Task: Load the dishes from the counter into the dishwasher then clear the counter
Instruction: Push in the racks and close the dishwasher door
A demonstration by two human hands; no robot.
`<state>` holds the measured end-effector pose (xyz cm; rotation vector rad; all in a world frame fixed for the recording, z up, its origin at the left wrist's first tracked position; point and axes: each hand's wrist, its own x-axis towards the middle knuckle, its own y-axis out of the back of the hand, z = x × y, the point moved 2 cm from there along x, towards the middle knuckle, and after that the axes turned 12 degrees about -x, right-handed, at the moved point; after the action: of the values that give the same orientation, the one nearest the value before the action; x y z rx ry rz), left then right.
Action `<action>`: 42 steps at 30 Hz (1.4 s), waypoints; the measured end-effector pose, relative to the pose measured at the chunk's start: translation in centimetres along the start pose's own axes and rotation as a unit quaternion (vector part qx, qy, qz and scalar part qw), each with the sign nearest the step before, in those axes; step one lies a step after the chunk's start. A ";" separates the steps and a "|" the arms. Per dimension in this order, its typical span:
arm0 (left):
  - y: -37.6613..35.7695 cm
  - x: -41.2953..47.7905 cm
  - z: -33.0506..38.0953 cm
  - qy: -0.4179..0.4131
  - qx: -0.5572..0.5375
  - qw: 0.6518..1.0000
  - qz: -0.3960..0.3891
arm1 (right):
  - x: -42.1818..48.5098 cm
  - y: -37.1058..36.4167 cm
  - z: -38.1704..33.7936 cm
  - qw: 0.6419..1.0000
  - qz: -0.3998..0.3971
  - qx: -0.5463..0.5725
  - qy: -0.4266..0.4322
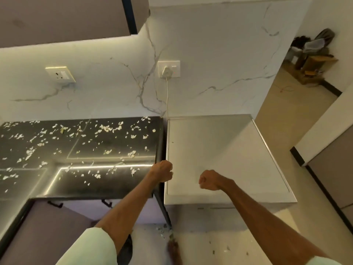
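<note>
A black glossy counter (114, 180) runs along the left, strewn with several pale scraps (107, 129). No dishes show on it. To its right stands a white appliance with a flat top (219, 150), its front closed; it looks like the dishwasher. My left hand (162, 171) is curled into a fist at the counter's right end, by the gap beside the appliance. My right hand (209, 180) is also a fist, hovering over the appliance's front left part. Neither hand holds anything that I can see.
A plug and white cord (167, 88) run down the marble wall behind the appliance. Scraps (164, 231) lie on the floor below the gap. Purple cabinet doors with black handles (55, 204) sit under the counter. A doorway with clutter (313, 60) opens at the right.
</note>
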<state>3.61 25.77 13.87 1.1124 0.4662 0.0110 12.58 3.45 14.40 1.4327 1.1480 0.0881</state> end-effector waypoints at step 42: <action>-28.1 -0.9 -6.5 -0.316 0.083 0.758 0.564 | 8.8 -26.3 4.1 0.682 0.695 -0.220 0.051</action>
<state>-5.76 18.42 -12.39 1.3418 -0.8833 0.6495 4.77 0.30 -12.30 1.5322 -0.1691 1.4237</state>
